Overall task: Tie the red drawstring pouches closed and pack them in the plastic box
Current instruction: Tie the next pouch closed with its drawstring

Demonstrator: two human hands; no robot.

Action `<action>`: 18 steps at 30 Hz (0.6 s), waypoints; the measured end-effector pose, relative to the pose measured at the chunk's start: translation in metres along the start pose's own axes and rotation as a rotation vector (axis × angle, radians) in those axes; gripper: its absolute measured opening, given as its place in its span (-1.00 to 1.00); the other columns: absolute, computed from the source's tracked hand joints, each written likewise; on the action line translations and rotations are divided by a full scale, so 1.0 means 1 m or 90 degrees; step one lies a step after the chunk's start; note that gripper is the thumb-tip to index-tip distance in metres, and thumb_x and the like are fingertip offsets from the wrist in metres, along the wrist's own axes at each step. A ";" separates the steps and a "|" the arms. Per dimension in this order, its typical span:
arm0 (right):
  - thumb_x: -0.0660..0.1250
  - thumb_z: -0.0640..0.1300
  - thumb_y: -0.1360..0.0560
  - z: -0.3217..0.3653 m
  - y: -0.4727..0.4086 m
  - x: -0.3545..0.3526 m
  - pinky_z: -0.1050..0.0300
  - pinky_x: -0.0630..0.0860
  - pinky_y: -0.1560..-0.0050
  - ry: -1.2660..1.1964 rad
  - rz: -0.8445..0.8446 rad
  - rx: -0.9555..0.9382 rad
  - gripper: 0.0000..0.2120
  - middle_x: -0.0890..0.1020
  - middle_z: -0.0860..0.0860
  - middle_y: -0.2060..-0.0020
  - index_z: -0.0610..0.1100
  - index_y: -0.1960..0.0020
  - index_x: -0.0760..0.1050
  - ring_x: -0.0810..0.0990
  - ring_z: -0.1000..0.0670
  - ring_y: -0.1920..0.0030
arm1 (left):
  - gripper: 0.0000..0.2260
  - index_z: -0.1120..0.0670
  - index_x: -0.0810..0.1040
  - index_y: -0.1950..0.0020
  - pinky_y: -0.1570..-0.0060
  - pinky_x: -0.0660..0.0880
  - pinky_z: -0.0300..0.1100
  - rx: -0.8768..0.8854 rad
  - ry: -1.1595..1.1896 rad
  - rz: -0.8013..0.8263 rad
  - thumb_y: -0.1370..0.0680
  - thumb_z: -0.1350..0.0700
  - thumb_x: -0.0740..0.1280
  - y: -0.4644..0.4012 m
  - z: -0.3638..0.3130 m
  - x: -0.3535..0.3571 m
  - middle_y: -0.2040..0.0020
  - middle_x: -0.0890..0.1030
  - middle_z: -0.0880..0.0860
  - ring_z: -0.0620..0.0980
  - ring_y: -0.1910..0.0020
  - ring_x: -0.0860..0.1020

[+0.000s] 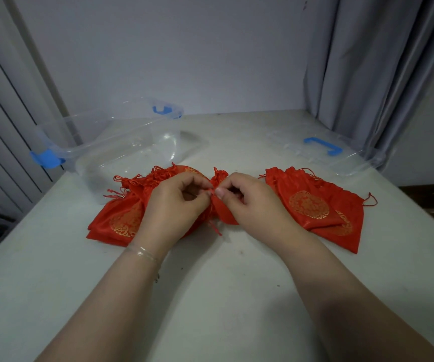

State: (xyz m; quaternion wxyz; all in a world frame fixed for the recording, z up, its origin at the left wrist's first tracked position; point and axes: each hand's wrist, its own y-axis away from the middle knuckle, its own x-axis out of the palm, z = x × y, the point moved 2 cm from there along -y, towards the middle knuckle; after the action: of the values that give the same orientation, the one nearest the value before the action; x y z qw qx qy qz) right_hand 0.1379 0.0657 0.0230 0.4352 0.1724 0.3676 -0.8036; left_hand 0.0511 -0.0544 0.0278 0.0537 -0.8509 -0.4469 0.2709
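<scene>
The pale grey bench (210,296) carries a clear plastic box with blue latches (121,142) at the far left. Two heaps of red satin pouches with gold print (317,205) lie in front. Between them, the left hand (176,202) and right hand (249,199) pinch the thin red drawstring (210,191) of one red pouch (219,178).

Red drawstring pouches (320,205): satin-like cloth, glossy sheen, gold printed medallions; thin twisted cord drawstrings.
Plastic box (111,142): clear, smooth, glossy plastic; blue opaque plastic latches.
Lid (341,155): same clear plastic, blue handle.
Table (210,296): pale, matt, lightly scuffed surface.
Curtain (367,61): grey matt cloth.
Bracelet (142,253): thin, shiny.
</scene>
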 end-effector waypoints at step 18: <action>0.38 -0.31 -0.45 -0.009 -0.001 -0.004 0.33 0.53 0.26 -0.400 0.040 0.237 -0.90 0.62 0.00 0.31 -0.14 0.18 0.60 0.58 0.18 0.34 | -0.89 -0.01 0.64 0.06 0.16 0.43 -0.18 0.282 -0.305 -0.081 -0.46 0.07 0.35 0.000 -0.002 0.000 0.17 0.61 -0.11 -0.08 0.17 0.48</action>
State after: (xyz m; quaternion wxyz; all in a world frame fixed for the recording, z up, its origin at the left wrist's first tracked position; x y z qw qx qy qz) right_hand 0.1389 0.0752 0.0204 0.5124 0.0043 0.0580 -0.8568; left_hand 0.0519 -0.0541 0.0299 0.1473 -0.7013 -0.4292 0.5498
